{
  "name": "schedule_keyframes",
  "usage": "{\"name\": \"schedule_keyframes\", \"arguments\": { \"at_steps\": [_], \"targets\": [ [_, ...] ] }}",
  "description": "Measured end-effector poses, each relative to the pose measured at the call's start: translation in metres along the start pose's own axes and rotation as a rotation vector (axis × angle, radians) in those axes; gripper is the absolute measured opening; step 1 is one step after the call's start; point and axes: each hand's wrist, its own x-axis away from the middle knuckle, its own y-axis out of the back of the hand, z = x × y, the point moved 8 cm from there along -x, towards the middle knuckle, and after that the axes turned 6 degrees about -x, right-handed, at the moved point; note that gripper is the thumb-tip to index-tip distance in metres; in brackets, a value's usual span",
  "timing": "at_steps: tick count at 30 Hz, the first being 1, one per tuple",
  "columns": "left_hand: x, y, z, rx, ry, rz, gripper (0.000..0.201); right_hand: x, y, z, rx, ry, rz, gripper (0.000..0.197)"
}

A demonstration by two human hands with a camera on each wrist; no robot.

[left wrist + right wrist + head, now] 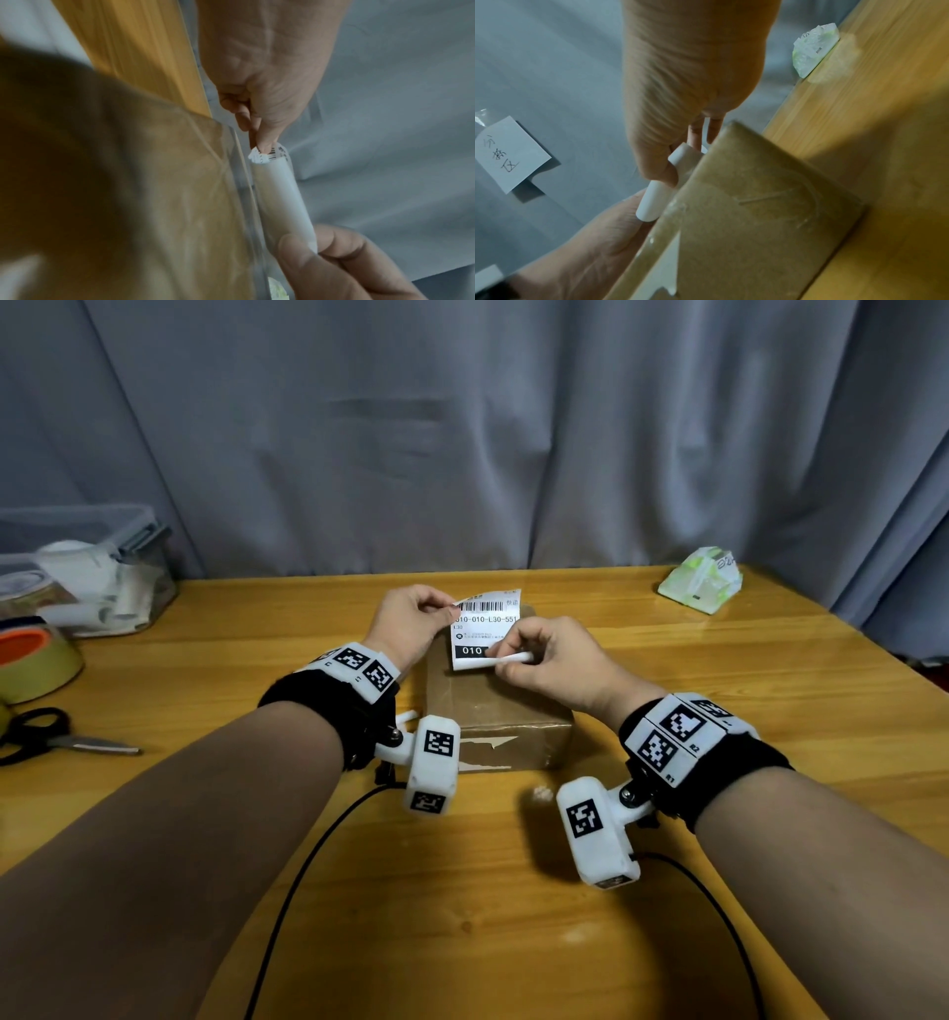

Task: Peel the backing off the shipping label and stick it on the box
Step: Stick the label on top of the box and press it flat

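The table [770, 711] is seen from above by the head camera; the box [154, 192] is viewed close-up by both wrist cameras.

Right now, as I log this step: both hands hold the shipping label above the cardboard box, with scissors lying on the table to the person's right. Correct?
Not quite. The scissors lie to the person's left, as the head view shows. Both the left hand and right hand do hold the shipping label above the cardboard box.

The box [493, 706] sits mid-table [744, 711]; the label [485, 626] is above its far end. Scissors [56, 742] and tape [36, 660] lie far left, a bin [102, 567] behind them, a packet [701, 580] far right.
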Motion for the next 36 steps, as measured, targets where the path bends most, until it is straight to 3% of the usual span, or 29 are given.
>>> {"name": "schedule_keyframes", "arguments": {
  "at_steps": [9, 17, 24, 31, 36],
  "targets": [
    [0.003, -0.007, 0.005, -0.012, 0.011, 0.032, 0.019, 0.003, -0.003, -0.007, -0.016, -0.006, -0.001, 0.03],
    [0.008, -0.007, 0.006, -0.035, -0.016, 0.087, 0.022, -0.007, -0.021, -0.002, 0.153, -0.039, 0.248, 0.031],
    [0.007, -0.006, 0.005, -0.06, -0.026, 0.074, 0.017, 0.008, -0.022, 0.003, -0.037, -0.055, 0.33, 0.02],
    [0.01, -0.008, 0.005, -0.1, -0.011, 0.134, 0.012, -0.013, -0.019, 0.014, -0.076, -0.066, 0.242, 0.004],
    [0.013, -0.007, 0.002, -0.121, -0.009, 0.16, 0.017, -0.004, -0.031, 0.005, -0.158, -0.142, 0.342, 0.028]
  ]
}}
